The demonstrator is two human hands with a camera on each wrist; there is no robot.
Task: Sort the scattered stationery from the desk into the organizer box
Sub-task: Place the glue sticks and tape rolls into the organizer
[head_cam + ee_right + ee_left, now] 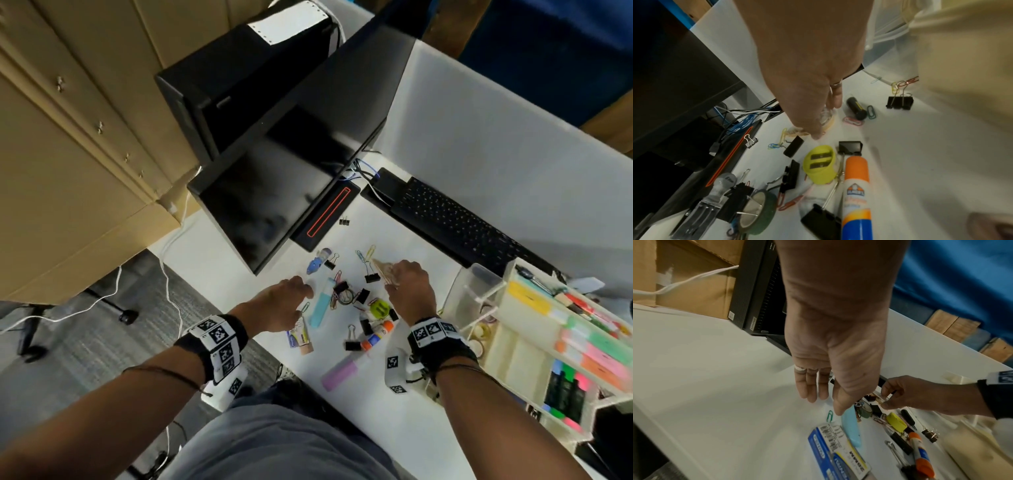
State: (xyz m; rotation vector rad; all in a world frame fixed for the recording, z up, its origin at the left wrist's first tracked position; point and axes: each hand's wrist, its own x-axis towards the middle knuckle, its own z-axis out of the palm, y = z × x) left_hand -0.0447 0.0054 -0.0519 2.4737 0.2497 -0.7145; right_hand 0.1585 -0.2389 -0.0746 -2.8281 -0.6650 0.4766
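Note:
Stationery lies scattered on the white desk (404, 404). My right hand (397, 272) pinches a small clear tape roll (383, 270) just above the desk, behind the pile; the roll (829, 119) sits between thumb and fingers of that hand (825, 125). My left hand (303, 291) hovers with relaxed fingers and holds nothing; its thumb tip (838, 411) is at the top end of a light blue highlighter (851, 428). A yellow-green sharpener (819, 164), a glue stick (856, 186), a green tape roll (758, 211), a pink highlighter (342, 371) and several binder clips lie nearby. The cream organizer box (507, 353) stands at the right.
A black monitor (274, 192) and its stand base (325, 216) stand just behind the pile, with a PC tower (239, 85) further back. A keyboard (455, 226) and cables (744, 121) lie at the back right. A blue lead pack (835, 449) is near the front edge.

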